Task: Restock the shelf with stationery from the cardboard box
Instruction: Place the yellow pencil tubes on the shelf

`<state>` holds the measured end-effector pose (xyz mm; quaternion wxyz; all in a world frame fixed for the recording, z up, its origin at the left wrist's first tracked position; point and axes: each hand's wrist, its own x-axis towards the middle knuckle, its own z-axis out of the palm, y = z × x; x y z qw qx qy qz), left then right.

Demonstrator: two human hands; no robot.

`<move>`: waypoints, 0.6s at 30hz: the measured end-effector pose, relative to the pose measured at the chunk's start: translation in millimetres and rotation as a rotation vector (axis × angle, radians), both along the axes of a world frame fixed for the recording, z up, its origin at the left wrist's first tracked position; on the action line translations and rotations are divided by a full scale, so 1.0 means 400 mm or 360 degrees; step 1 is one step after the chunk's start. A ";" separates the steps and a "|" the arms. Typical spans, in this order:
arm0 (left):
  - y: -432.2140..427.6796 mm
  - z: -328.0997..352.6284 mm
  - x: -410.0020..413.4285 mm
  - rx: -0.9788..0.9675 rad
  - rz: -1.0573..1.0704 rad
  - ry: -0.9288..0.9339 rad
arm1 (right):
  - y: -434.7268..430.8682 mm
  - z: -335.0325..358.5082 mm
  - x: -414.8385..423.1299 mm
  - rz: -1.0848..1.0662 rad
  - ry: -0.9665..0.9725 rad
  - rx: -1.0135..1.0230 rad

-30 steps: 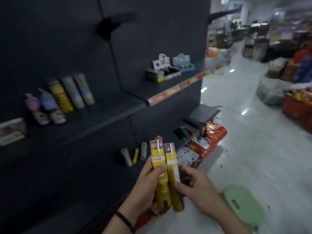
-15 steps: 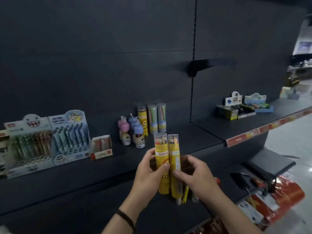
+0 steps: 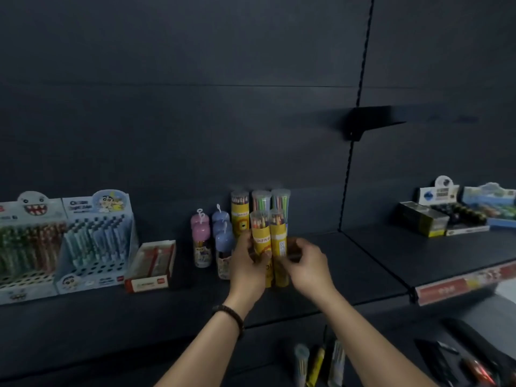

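Observation:
Two yellow tubes of coloured pencils stand upright side by side over the dark shelf [image 3: 349, 263]. My left hand [image 3: 247, 268] grips the left tube [image 3: 260, 236] from the left. My right hand [image 3: 308, 265] holds the right tube [image 3: 278, 247] from the right. Their bases are hidden behind my fingers, so I cannot tell if they touch the shelf. Right behind them stand three more pencil tubes [image 3: 261, 201] against the back wall. The cardboard box is out of view.
Pink and blue capped bottles [image 3: 215, 236] stand just left of my hands. Further left sit a small red-and-white box [image 3: 150, 265] and two pen display boxes [image 3: 95, 241]. More display boxes [image 3: 458, 213] occupy the right shelf. Loose tubes [image 3: 318, 364] lie on the lower shelf.
I have turned from the aisle to face the shelf. Both hands have carried the two yellow tubes up and forward, in front of the standing tubes.

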<state>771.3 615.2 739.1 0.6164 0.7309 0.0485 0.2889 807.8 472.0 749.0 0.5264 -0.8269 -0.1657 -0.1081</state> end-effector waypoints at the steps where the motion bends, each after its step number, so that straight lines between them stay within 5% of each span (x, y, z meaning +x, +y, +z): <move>1: -0.003 -0.014 0.032 0.0029 0.0021 0.0012 | -0.001 -0.009 0.032 0.0000 -0.0004 -0.0022; 18: -0.005 -0.104 0.153 0.0297 0.0053 0.0093 | -0.011 -0.069 0.137 -0.0002 0.0084 -0.0184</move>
